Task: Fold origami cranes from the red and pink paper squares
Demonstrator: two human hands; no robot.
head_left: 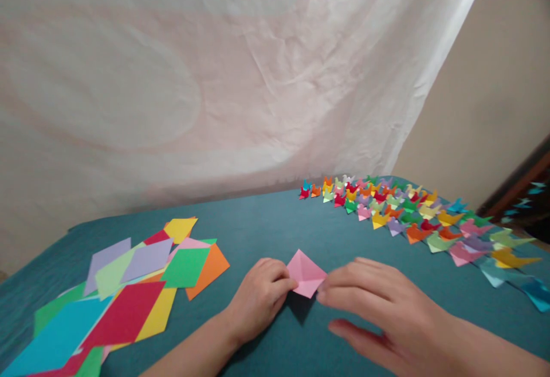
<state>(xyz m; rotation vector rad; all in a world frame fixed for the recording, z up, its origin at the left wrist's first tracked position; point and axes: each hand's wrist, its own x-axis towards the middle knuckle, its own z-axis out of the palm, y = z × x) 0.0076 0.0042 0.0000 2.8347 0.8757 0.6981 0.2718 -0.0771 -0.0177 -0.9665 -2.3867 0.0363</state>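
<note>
1. Our left hand point(260, 294) is bare, its back smooth.
2. Our left forearm point(197, 342) is bare and slim.
3. Our right hand point(387, 305) is bare, slightly blurred.
4. Our right forearm point(485, 345) is bare too.

pale hanging cloth point(223, 79) behind | beige wall point(485, 73) right | teal-covered table point(253, 225)

The left grip point(264, 292) pinches creased pink paper point(307, 274).

Two hands point(260, 294), one pink folded paper point(303, 271), over a dozen loose sheets point(129, 314), dozens of paper birds point(380, 220)
</note>
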